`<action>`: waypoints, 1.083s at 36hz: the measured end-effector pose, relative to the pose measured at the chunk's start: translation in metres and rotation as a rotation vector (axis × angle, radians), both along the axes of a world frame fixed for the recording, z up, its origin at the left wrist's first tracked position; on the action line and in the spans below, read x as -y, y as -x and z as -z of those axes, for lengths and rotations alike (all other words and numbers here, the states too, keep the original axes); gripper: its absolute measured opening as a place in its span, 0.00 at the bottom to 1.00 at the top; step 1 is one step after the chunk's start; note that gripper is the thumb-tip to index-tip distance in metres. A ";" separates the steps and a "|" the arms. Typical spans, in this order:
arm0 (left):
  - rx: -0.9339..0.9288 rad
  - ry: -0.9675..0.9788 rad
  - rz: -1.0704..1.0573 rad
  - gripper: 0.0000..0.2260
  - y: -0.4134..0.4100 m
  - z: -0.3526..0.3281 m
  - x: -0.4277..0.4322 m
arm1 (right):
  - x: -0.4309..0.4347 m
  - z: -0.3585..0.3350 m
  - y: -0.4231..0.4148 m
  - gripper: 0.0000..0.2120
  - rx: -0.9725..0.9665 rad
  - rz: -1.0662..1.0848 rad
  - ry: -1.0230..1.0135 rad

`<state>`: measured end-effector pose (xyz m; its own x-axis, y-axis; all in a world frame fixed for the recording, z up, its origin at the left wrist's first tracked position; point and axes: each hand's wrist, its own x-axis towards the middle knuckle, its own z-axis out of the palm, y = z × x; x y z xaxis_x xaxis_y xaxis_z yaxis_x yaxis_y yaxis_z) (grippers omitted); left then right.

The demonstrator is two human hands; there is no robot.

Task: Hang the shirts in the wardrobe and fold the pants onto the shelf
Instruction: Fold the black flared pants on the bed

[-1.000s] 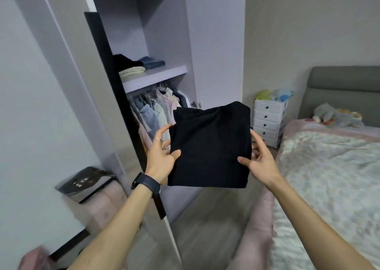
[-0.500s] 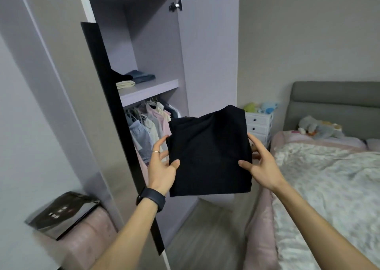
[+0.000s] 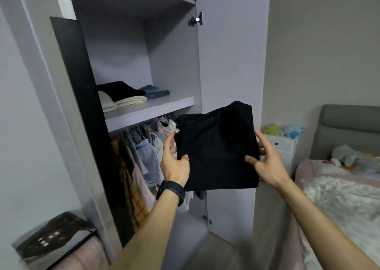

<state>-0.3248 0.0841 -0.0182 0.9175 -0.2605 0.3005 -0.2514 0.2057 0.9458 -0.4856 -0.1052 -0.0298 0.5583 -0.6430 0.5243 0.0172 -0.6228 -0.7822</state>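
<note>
Both hands, L (image 3: 174, 164) & R (image 3: 267, 164), pinch the folded pants (image 3: 218, 146) by the sides, below shelf (image 3: 150, 110) level. Lift flat, slide onto the bare front; don't let the fold sag.

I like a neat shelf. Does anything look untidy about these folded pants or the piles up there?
What looks like a loose flap hangs below the bottom edge of the black pants, near the left hand; the right hand holds the other side. The folded clothes on the shelf lie flat.
</note>
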 end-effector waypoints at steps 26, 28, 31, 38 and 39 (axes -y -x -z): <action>0.281 -0.202 -0.482 0.33 -0.332 -0.122 0.126 | 0.203 -0.134 -0.426 0.47 0.022 -0.498 0.167; 0.284 -0.211 -0.492 0.33 -0.349 -0.134 0.122 | 0.202 -0.146 -0.450 0.45 0.023 -0.529 0.156; 0.260 -0.196 -0.498 0.32 -0.374 -0.153 0.116 | 0.200 -0.162 -0.487 0.43 0.010 -0.576 0.136; 0.243 -0.176 -0.525 0.31 -0.442 -0.190 0.092 | 0.184 -0.202 -0.573 0.43 -0.015 -0.680 0.113; 0.245 -0.175 -0.530 0.31 -0.456 -0.195 0.089 | 0.181 -0.208 -0.589 0.43 -0.019 -0.687 0.116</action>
<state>0.1312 -0.0048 0.1770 0.8455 0.1476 0.5132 -0.4916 -0.1604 0.8559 0.1031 -0.2859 0.1783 0.8282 -0.0808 0.5545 0.4246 -0.5554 -0.7151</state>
